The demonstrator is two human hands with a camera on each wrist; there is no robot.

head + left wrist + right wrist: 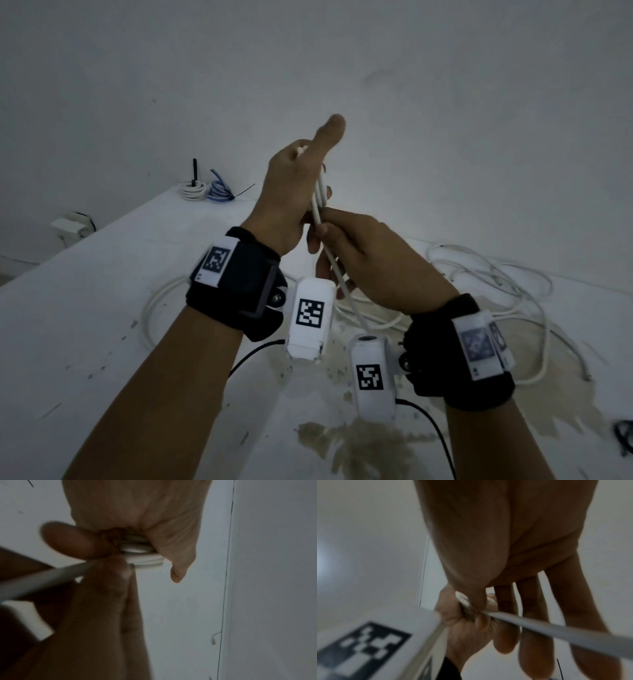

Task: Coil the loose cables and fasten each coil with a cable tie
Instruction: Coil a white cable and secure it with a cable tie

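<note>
The left hand (291,192) grips white cable (320,197) loops while the right hand (370,260) pinches its trailing strand.

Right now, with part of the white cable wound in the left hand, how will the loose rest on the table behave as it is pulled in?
The white cable lies in springy, overlapping loops, so it likely holds some curl and may snag on itself. The stretch at the right hand runs straight, suggesting moderate stiffness. Turns in the left hand could spring open if that grip loosens.
</note>
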